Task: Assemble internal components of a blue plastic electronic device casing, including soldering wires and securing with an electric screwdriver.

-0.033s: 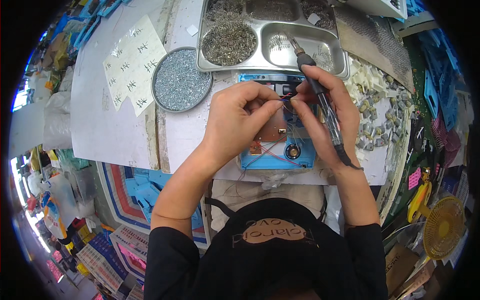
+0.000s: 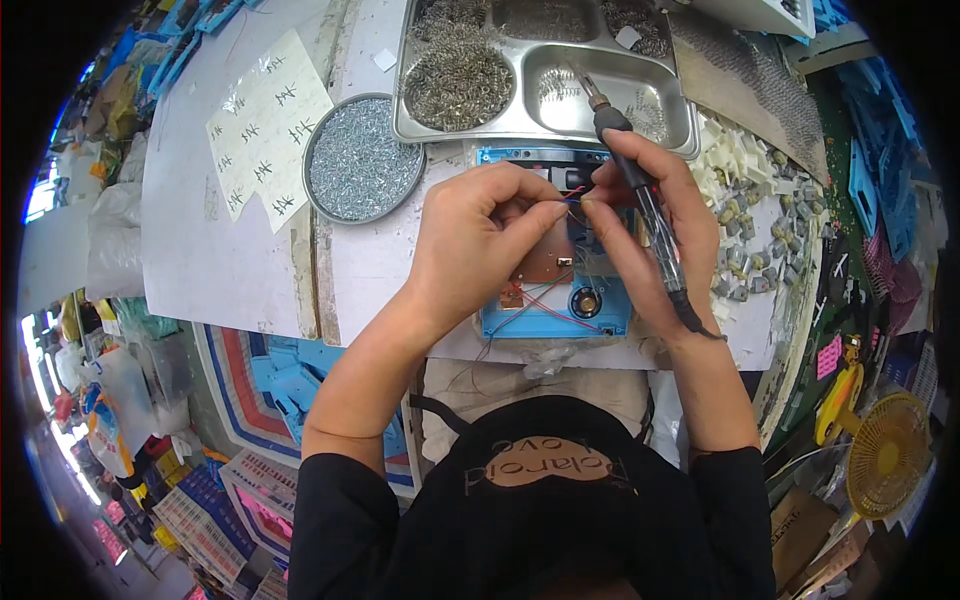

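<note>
My left hand [image 2: 465, 230] is closed in a pinch over a blue plastic casing [image 2: 500, 325], with thin wires [image 2: 574, 192] at its fingertips. Facing it, my right hand [image 2: 690, 205] grips a soldering iron [image 2: 656, 228] whose tip points up and away toward the metal tray. The thumb and index finger of that hand also meet near the wires, close to the left fingertips. Inside the casing lie a brown circuit board [image 2: 543, 266], a round speaker [image 2: 585, 303] and red and dark wires. My fingers hide the exact spot where the wires are pinched.
Beyond the casing stands a compartmented metal tray [image 2: 518, 115] with springs. A round dish of small screws [image 2: 365, 160] and a marked paper sheet [image 2: 262, 130] are on the left. Small grey motors [image 2: 760, 265] and white plastic parts [image 2: 715, 160] lie right. A yellow fan [image 2: 888, 455] stands lower right.
</note>
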Motion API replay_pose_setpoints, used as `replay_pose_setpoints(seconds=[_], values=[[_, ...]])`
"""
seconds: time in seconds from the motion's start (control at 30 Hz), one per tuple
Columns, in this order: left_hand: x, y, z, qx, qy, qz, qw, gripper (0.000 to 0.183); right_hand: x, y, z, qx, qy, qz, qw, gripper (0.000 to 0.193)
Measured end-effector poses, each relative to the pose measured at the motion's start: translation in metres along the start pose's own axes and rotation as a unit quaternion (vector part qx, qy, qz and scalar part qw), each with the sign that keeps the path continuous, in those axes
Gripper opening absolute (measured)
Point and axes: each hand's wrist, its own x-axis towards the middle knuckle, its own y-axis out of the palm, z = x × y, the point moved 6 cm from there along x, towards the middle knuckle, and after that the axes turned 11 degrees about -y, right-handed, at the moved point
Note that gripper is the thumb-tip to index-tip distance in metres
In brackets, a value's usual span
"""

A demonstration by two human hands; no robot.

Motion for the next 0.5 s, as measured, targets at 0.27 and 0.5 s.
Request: replay_pose_setpoints(seconds=[0.27,0.5], values=[[-0.0007,0.0051,-0.0041,0.005,0.004,-0.009,1.0,0.01,-0.0011,0.0038,-0.0006,-0.004,-0.02,-0.013,1.0,0.052],[-0.0002,0.0061,-0.0042,-0.001,-0.027,0.013,1.0,0.009,-0.0001,0.006,-0.0002,-0.001,-0.025,-0.01,1.0,0.053]])
